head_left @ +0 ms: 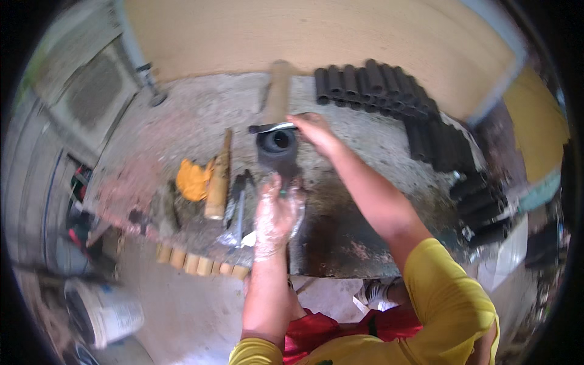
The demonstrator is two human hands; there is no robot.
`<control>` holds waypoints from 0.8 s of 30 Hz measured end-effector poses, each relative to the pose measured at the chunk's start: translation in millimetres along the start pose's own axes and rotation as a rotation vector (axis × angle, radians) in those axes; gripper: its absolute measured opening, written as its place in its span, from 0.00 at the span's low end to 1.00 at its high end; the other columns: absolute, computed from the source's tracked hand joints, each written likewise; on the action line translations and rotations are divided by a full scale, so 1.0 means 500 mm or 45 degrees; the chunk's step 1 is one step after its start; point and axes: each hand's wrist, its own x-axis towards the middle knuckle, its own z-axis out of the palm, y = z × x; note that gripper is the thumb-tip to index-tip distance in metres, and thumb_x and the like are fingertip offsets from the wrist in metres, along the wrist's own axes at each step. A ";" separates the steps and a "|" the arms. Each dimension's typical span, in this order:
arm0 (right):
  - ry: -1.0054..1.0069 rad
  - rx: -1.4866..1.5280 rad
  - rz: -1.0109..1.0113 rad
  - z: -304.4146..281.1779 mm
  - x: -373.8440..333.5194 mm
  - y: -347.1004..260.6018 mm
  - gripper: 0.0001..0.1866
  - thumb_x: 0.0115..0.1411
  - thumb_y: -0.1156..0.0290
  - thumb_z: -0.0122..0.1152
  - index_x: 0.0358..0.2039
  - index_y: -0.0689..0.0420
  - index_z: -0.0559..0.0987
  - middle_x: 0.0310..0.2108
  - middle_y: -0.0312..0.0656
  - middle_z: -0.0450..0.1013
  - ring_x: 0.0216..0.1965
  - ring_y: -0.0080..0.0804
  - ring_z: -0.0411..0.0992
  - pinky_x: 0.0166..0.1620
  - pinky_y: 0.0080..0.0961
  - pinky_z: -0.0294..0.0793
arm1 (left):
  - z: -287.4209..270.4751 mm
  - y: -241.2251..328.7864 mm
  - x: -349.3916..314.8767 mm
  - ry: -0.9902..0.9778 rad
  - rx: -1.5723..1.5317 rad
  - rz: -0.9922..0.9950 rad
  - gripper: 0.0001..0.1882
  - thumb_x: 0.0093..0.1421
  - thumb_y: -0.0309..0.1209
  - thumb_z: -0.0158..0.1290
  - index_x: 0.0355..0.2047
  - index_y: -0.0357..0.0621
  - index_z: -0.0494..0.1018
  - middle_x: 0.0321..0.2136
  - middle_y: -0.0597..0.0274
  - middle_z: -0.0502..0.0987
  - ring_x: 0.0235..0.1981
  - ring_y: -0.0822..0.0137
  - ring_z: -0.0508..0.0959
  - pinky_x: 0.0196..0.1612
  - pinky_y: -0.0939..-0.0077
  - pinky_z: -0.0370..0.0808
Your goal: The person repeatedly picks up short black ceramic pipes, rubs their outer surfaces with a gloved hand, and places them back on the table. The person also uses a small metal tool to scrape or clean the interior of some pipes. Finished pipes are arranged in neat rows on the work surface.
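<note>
A short, thick black cylinder (277, 155) with a round hole in its end is tilted up over the middle of the workbench. My left hand (275, 210), in a clear plastic glove, is closed around its near, lower part; blur softens the fingertips. Across the far rim of the cylinder lies a narrow flat tool (271, 128), pale and shiny along one part and dark at its left end. My bare right hand (311, 128) grips the right end of this tool. Just behind them, a tan tube (278, 91) lies pointing toward the wall.
Black tubes (371, 85) are stacked at the back right, with more (480, 201) down the right side. Left of my hands lie a wooden stick (219, 188), an orange cloth (193, 179) and dark long-handled tools (237, 201). A white bucket (106, 313) stands on the floor.
</note>
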 end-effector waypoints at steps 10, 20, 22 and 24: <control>0.576 0.453 -0.152 -0.237 -0.213 0.120 0.18 0.59 0.64 0.71 0.44 0.63 0.83 0.37 0.41 0.81 0.34 0.25 0.74 0.38 0.24 0.74 | -0.030 0.022 0.009 -0.066 -0.116 -0.058 0.16 0.63 0.28 0.60 0.51 0.41 0.74 0.44 0.52 0.81 0.41 0.59 0.80 0.43 0.63 0.80; 1.586 0.600 -0.280 -0.692 -0.446 0.235 0.11 0.60 0.76 0.63 0.43 0.65 0.80 0.32 0.39 0.76 0.29 0.27 0.72 0.32 0.27 0.72 | -0.004 -0.019 -0.001 -0.076 0.010 -0.067 0.15 0.64 0.22 0.58 0.51 0.40 0.75 0.45 0.54 0.81 0.43 0.61 0.81 0.43 0.67 0.81; 1.705 0.540 -0.317 -0.710 -0.449 0.227 0.10 0.60 0.75 0.62 0.42 0.66 0.80 0.30 0.38 0.75 0.27 0.27 0.71 0.31 0.27 0.71 | -0.006 -0.024 0.004 -0.087 0.059 -0.050 0.15 0.64 0.22 0.58 0.51 0.40 0.75 0.45 0.54 0.81 0.43 0.61 0.80 0.43 0.67 0.81; 1.639 0.473 -0.244 -0.715 -0.447 0.210 0.11 0.62 0.71 0.64 0.43 0.63 0.79 0.31 0.38 0.75 0.27 0.28 0.71 0.30 0.28 0.70 | -0.012 -0.027 0.011 -0.033 0.126 -0.063 0.14 0.64 0.23 0.59 0.50 0.40 0.75 0.45 0.54 0.81 0.43 0.61 0.80 0.44 0.67 0.81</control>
